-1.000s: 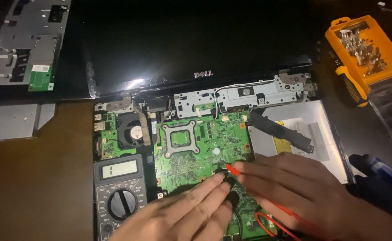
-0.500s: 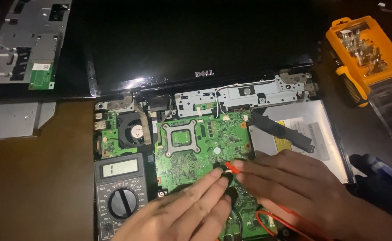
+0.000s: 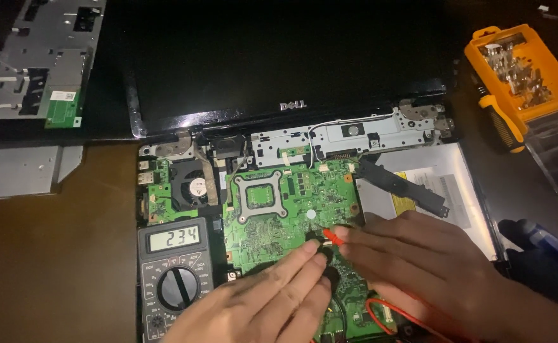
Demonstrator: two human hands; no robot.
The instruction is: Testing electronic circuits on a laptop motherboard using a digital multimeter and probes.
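Observation:
A green laptop motherboard (image 3: pixel 279 206) lies in an opened laptop base, the dark screen (image 3: pixel 279 57) folded flat behind it. My right hand (image 3: pixel 418 267) pinches a red multimeter probe (image 3: pixel 331 235) with its tip on the board near the middle. My left hand (image 3: pixel 266 298) holds a black probe (image 3: pixel 322 251), its fingertips pressing it to the board just beside the red one. A red lead (image 3: pixel 393 314) loops under my right hand. The grey multimeter (image 3: pixel 176 279) with a lit display and a black dial sits left of the board, close to my left hand.
A cooling fan (image 3: pixel 190 187) sits on the board's left. An optical drive (image 3: pixel 431 190) lies right of the board. An orange screwdriver bit case (image 3: pixel 520 70) and screwdriver (image 3: pixel 501 121) are at the top right. Metal laptop parts (image 3: pixel 44 57) rest at the top left.
Both hands stay almost still on the board. The meter's display has changed its reading.

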